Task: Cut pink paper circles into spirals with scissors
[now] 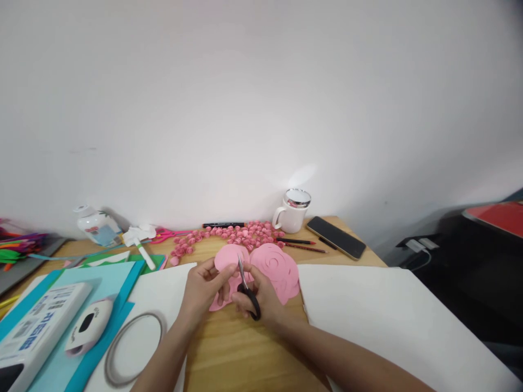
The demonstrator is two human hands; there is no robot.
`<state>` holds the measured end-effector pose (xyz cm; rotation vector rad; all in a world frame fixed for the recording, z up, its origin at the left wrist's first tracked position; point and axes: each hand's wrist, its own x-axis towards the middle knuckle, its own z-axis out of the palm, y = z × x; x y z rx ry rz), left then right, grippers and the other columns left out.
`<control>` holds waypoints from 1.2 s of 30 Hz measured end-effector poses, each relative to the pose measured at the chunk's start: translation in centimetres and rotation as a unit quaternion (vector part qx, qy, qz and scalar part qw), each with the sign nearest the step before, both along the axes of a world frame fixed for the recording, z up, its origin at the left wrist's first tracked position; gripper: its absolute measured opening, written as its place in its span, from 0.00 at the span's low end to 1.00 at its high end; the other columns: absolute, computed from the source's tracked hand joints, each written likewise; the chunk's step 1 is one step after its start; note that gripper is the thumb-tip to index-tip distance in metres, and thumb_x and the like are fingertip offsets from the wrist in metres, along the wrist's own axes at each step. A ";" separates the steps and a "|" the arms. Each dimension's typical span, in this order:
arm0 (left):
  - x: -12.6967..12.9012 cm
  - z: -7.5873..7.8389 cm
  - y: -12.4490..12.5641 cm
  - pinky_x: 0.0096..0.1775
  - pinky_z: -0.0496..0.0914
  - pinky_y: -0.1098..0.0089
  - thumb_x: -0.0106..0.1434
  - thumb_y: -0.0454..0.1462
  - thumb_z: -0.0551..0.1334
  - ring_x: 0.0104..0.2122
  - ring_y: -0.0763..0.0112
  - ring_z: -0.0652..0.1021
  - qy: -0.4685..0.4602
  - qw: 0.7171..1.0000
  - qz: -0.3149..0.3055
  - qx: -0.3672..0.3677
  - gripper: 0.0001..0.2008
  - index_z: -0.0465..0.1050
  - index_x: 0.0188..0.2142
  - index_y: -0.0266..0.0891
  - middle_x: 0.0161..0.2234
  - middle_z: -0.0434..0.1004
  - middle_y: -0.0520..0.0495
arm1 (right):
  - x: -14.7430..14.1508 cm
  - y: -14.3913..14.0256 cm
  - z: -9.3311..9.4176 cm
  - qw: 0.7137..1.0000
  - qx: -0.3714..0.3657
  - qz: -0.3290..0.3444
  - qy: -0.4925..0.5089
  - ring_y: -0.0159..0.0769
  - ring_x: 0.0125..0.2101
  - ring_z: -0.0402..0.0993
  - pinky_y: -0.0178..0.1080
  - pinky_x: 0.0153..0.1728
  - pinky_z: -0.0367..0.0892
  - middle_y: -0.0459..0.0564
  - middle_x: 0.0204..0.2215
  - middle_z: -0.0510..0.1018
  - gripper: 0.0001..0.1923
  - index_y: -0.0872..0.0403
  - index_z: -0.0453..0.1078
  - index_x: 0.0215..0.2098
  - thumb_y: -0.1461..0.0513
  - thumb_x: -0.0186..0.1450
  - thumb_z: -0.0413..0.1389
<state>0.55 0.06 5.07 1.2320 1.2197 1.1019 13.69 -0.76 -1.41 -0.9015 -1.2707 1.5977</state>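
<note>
A round piece of pink paper [229, 256] is pinched between the thumb and fingers of my left hand [206, 286]. My right hand [259, 296] grips a pair of scissors [246, 291] by the black handles, blades pointing up. Those blades lie against the right edge of the held paper; whether they are closed on it I cannot tell. Just behind and to the right lie overlapping pink paper rounds [274, 264], the top one marked with a spiral. Beyond both hands, many small rolled pink paper pieces [245, 233] are heaped along the wall.
A white mug [292, 211] stands by the wall, with a phone [337, 237] and pencils [300, 240] beside it. White sheets [379, 316] cover the right side. Left are coloured papers [118, 277], a roll of tape [109, 359], a white bottle [98, 224] and pink scissors [165, 234].
</note>
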 end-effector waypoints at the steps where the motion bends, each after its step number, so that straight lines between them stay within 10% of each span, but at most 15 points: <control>1: 0.2 0.0 -0.1 0.14 0.56 0.78 0.51 0.43 0.65 0.09 0.79 0.63 -0.007 1.000 0.010 0.005 0.12 0.69 0.23 0.36 0.08 0.65 0.57 | 0.0 0.0 0.0 1.000 -0.002 0.005 -0.003 0.25 0.12 0.58 0.27 0.13 0.51 0.35 0.13 0.66 0.31 0.54 0.55 0.49 0.56 0.51 0.63; 36: -1.1 -0.7 0.5 0.17 0.59 0.78 0.53 0.37 0.64 0.12 0.79 0.66 -0.006 1.000 -0.014 0.021 0.10 0.69 0.20 0.35 0.13 0.70 0.54 | 0.1 -0.1 0.9 1.000 0.006 0.003 -0.005 0.24 0.12 0.57 0.27 0.14 0.50 0.35 0.13 0.64 0.29 0.53 0.58 0.46 0.57 0.50 0.63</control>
